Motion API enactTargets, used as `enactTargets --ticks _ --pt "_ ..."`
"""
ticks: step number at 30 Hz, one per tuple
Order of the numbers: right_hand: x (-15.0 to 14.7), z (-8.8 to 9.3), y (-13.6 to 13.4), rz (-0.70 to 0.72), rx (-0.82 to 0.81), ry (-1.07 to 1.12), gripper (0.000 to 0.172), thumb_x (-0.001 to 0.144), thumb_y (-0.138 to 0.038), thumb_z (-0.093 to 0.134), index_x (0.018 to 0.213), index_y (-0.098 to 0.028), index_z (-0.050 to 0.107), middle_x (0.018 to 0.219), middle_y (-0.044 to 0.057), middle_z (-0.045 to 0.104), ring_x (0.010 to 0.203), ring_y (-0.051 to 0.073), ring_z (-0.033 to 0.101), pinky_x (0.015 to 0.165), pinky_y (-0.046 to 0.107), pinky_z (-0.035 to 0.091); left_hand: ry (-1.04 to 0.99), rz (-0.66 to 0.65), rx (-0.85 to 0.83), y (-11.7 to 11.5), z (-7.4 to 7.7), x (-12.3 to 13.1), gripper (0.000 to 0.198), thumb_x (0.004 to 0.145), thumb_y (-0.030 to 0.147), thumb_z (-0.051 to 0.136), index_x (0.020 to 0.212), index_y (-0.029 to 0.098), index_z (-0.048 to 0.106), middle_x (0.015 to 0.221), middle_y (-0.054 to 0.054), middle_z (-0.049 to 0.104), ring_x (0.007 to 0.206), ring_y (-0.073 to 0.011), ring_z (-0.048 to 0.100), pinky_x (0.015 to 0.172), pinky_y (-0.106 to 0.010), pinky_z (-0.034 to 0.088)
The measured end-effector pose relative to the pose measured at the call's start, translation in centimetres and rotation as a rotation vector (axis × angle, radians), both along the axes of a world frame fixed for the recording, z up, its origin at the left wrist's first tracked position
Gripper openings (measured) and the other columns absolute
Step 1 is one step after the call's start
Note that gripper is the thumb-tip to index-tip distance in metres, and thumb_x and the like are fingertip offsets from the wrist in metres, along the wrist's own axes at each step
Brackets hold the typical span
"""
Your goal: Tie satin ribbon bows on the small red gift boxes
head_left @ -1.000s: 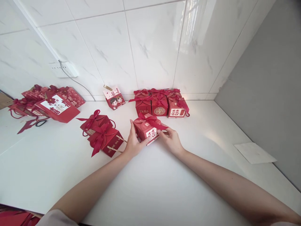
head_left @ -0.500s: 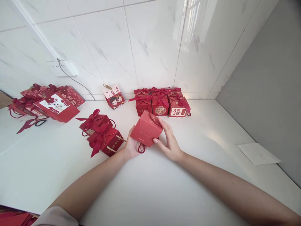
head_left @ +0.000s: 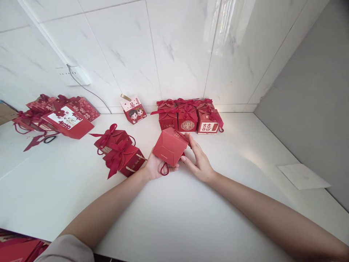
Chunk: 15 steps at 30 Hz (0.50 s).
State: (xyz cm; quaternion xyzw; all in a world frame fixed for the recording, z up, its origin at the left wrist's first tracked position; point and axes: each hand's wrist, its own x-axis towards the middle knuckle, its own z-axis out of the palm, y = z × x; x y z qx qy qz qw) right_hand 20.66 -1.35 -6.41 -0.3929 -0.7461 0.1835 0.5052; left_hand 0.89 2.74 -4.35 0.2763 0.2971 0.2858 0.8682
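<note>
The red gift box sits in the person's left hand, and everything I can place from here goes by that box. The left palm lies under it and to its left, fingers curved beneath, so this hand has the hold and carries the weight. The right hand is at the box's right side, fingers parted and thumb held away from them, not clasped round it; the upper fingertips come up to the rope handle there, though whether they press on it I can't tell. Between the two, the left is plainly the nearer, being right under the box.

As for its lie, the box looks close to a cube, so I can't pick out a long axis. It is tipped over, a plain creased face, probably its base, turned toward the person. A rope loop hangs off its lower edge, over the left fingers. Just beyond the box stands a row of ribboned boxes; to its left, near the left wrist, a pair of bow-tied boxes rests on the table.
</note>
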Motion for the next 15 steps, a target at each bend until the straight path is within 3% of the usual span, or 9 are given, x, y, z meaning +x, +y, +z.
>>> enactTargets --ticks 5,10,15 --pt "-0.04 -0.01 -0.01 0.009 0.049 -0.034 0.079 0.096 -0.029 0.049 0.155 -0.031 -0.002 0.161 0.004 0.022 0.145 0.024 0.027 0.118 0.047 0.029 -0.022 -0.017 -0.018 0.12 0.17 -0.22 0.058 0.089 0.059 0.042 0.11 0.011 0.066 0.089 -0.014 0.075 0.066 -0.0228 0.071 0.063 -0.034 0.058" --pt "-0.17 -0.4 0.31 0.013 0.065 0.007 0.072 0.096 -0.025 0.047 0.155 -0.03 0.007 0.159 0.005 0.026 0.144 0.025 0.029 0.117 0.049 0.032 -0.047 -0.065 -0.022 0.28 -0.03 -0.41 0.061 0.089 0.059 0.039 0.115 0.009 0.064 0.103 -0.018 0.073 0.072 -0.0247 0.071 0.068 -0.035 0.058" --pt "-0.16 -0.47 0.36 0.029 0.054 0.051 0.069 0.096 -0.023 0.046 0.155 -0.031 0.012 0.157 0.005 0.029 0.142 0.026 0.033 0.115 0.049 0.036 -0.026 -0.041 -0.01 0.23 -0.07 -0.36 0.061 0.088 0.056 0.037 0.115 0.008 0.064 0.1 -0.019 0.073 0.069 -0.026 0.07 0.067 -0.038 0.056"
